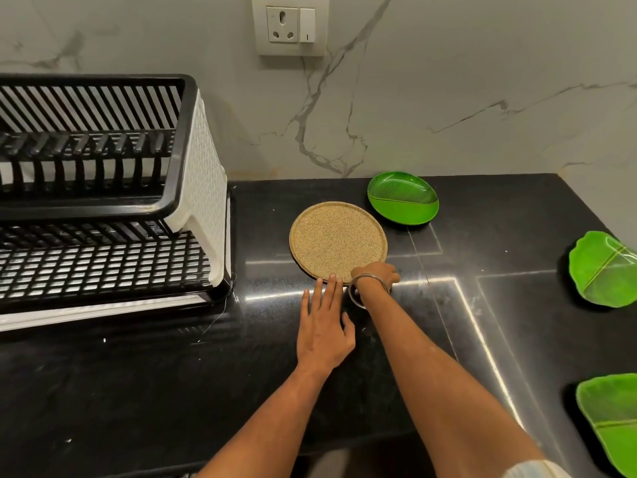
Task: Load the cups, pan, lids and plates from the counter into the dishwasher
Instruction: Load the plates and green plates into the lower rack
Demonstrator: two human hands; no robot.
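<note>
Presently the round tan plate (338, 241) lies flat mid-counter (138, 391), its near rim touched by the straight fingertips of the left hand (324, 326) and gripped by the curled right hand (375, 272), with the empty dish rack (103, 188) and open room leftward.

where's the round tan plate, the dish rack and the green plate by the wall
round tan plate (337, 241), head view, middle of its speckled face
dish rack (201, 174), head view, white side panel
green plate by the wall (402, 197), head view, centre of its leaf pattern
</note>
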